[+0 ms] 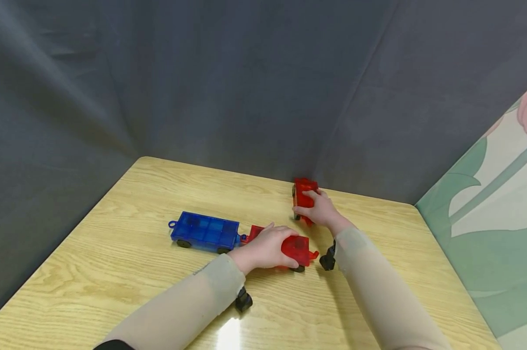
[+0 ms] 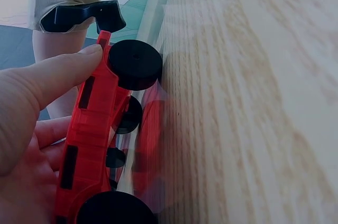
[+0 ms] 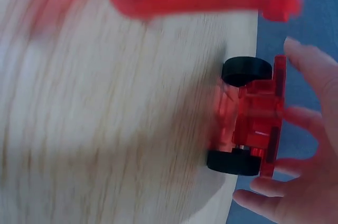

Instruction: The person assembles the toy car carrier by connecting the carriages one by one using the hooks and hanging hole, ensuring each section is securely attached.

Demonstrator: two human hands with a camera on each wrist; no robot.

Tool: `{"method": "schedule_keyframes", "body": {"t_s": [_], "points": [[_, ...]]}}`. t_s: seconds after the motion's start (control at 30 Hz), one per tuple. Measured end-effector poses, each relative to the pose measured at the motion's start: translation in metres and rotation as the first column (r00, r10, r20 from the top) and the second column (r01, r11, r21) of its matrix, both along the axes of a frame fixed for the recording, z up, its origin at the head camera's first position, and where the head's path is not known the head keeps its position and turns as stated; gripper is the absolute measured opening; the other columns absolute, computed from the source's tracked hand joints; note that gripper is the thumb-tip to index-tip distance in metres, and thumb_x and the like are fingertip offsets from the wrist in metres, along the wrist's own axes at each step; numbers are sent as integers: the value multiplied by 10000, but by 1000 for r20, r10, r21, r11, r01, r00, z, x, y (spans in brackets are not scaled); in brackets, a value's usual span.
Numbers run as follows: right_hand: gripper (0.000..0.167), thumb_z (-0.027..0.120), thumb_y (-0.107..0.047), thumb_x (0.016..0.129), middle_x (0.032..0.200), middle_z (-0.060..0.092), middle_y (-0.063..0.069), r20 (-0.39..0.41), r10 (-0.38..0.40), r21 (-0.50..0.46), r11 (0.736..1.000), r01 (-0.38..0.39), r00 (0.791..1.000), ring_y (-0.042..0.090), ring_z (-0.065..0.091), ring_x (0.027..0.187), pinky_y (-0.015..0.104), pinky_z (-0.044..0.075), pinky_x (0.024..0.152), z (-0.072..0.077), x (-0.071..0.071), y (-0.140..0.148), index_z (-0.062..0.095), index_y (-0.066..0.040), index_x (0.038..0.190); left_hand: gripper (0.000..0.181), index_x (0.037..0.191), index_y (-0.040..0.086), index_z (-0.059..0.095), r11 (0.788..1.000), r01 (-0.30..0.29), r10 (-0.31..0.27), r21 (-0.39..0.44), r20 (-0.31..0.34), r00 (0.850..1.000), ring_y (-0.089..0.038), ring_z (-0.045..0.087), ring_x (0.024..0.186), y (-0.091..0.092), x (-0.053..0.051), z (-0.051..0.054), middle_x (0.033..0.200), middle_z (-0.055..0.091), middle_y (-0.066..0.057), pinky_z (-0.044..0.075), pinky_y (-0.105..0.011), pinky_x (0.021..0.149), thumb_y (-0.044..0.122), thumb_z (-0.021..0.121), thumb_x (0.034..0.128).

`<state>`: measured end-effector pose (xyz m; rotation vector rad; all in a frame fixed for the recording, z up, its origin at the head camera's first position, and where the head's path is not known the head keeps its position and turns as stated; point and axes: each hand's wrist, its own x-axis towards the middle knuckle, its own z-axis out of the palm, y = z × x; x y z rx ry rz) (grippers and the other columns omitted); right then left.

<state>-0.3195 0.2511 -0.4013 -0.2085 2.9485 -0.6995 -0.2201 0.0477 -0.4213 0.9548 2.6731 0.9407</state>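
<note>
left hand [image 1: 268,248] clamped round near red car [image 1: 296,249], blue car [image 1: 206,232] left of grip; right hand [image 1: 320,208], fingers apart, at far red car [image 1: 305,186].

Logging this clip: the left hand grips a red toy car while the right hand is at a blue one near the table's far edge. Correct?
One slip, the colour: the toy car at the right hand is red, as the head view shows. The rest stands.
</note>
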Motion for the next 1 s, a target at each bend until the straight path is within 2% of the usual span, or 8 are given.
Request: {"method": "schedule_keyframes", "body": {"t_s": [0.17, 0.33, 0.67, 1.0], "points": [[783, 710, -266, 891, 1452, 297, 296, 18, -56, -75, 996, 57, 998, 443, 423, 1231, 547, 407, 1034, 1, 1, -3, 302, -12, 1509, 693, 1393, 165, 557, 1000, -2, 2, -3, -4, 1000, -160, 454, 1316, 0, 0, 0, 1390, 545, 12, 110, -400, 1193, 425, 814, 804], [883, 695, -170, 854, 1462, 291, 301, 37, -88, -95, 991, 91, 995, 455, 381, 1244, 568, 416, 1006, 3, 3, -3, 182, -33, 1559, 686, 1386, 167, 563, 1000, -4, 4, -4, -7, 1000, -154, 460, 1308, 0, 2, 0, 1386, 548, 15, 114, -391, 1193, 421, 817, 802], [1008, 731, -403, 878, 1462, 311, 325, -17, -185, -70, 980, 184, 983, 474, 359, 1278, 566, 392, 1033, 6, 12, -11, 113, 9, 1560, 695, 1399, 161, 550, 1000, 5, -5, -6, -9, 1000, -168, 451, 1321, -1, 4, 0, 1396, 541, 4, 111, -402, 1193, 424, 809, 811], [1003, 721, -263, 878, 1425, 363, 332, -2, -245, -69, 967, 244, 970, 481, 410, 1245, 564, 408, 1019, 7, 8, -12, 38, -20, 1571, 712, 1403, 159, 549, 1000, 12, -12, 2, -6, 1000, -166, 448, 1324, -3, 3, -1, 1398, 540, 9, 113, -399, 1193, 443, 810, 805]]}}
